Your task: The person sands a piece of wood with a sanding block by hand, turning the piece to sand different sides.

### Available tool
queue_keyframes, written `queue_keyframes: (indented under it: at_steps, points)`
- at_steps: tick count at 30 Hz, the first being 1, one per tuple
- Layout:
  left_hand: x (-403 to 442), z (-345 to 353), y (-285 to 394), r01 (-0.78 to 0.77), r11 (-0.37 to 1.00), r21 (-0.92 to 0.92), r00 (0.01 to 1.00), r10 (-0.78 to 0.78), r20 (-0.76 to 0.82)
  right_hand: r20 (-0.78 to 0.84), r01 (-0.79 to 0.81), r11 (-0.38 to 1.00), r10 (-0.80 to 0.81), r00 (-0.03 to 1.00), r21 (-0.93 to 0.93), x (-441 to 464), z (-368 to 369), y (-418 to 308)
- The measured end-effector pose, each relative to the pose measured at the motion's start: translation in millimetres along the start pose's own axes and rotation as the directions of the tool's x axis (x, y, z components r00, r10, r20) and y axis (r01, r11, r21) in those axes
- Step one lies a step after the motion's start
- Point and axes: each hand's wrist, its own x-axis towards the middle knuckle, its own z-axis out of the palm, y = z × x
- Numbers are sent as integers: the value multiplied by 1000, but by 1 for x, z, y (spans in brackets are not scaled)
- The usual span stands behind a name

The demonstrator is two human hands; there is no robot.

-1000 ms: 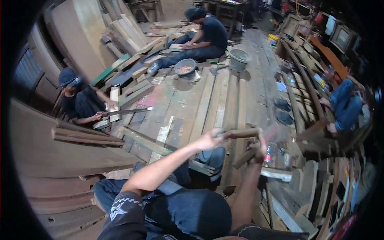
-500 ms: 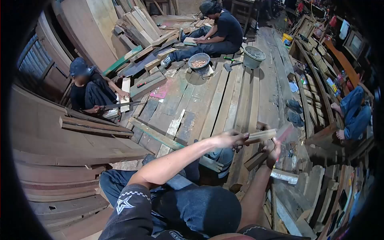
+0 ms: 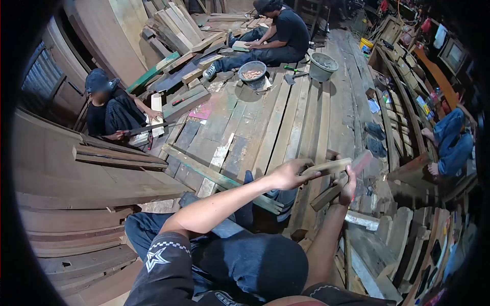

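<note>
Out in front of my knees, my left hand [image 3: 291, 175] has its fingers wrapped round the near end of a short wooden piece [image 3: 331, 166]. My right hand [image 3: 348, 187] grips the same piece at its other end, thumb up. A reddish block [image 3: 362, 161] shows just beyond my right hand; whether it touches the wooden piece I cannot tell. Below the hands, a darker wood block [image 3: 325, 198] slants next to my right wrist.
Long planks [image 3: 286, 117] cover the floor ahead. A person [image 3: 115, 109] holds a saw at the left; another [image 3: 286, 35] sits at the back near two buckets [image 3: 252, 75]. Someone's legs [image 3: 449, 137] show at the right. Upright boards [image 3: 403, 229] stand at the lower right.
The view has shifted since the first frame. My left hand has turned, its fingers now curled round the wooden piece, and both hands look less blurred.
</note>
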Motion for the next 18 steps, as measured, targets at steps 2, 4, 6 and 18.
queue_keyframes:
  at_steps: [2,4,6,18]
  points:
    - [1,-2,1,54,998,23,996,-56,67,-23,23,999,-25,999,-48,-5,6,-2]
    - [1,-1,3,87,996,10,988,-87,124,-18,71,991,-74,997,-116,-22,39,-13]
    - [-1,0,6,96,995,-17,985,-92,146,46,70,984,-63,997,-165,-30,57,-15]
    - [0,-9,12,104,992,74,991,-109,72,8,61,973,-61,998,-224,-28,57,-15]
